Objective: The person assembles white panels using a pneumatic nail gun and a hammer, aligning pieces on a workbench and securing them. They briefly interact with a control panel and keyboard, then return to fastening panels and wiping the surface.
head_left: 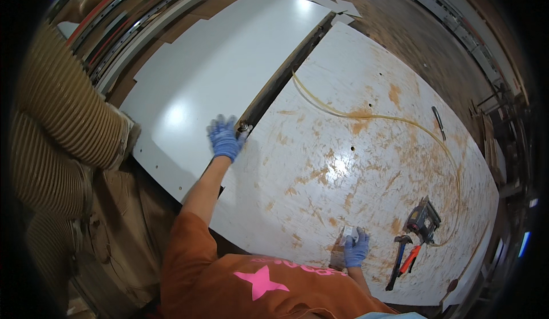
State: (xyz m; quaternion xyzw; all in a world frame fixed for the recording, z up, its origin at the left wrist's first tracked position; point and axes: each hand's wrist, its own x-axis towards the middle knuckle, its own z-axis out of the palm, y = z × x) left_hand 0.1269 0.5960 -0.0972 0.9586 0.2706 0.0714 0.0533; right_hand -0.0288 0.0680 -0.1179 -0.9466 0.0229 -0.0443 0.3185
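My left hand (225,142), in a blue knitted glove, lies flat with fingers spread on the near part of a smooth white panel (211,73). Its thumb side reaches the dark gap (269,96) along the panel's right edge, next to a small metal fitting (244,127). At the near edge of a scuffed white tabletop (320,124), my gloved right hand (357,250) is closed around a small whitish object (349,234), too small to make out. A brown patch, perhaps a box, sits beside that hand, partly hidden.
To the right lie a nail gun (423,220), a hammer (398,262), an orange-handled tool (409,259) and a dark, slim tool (438,123). A yellowish air hose (400,119) curves across the tabletop. Ribbed ducts (68,102) and machine rails (131,27) stand on the left.
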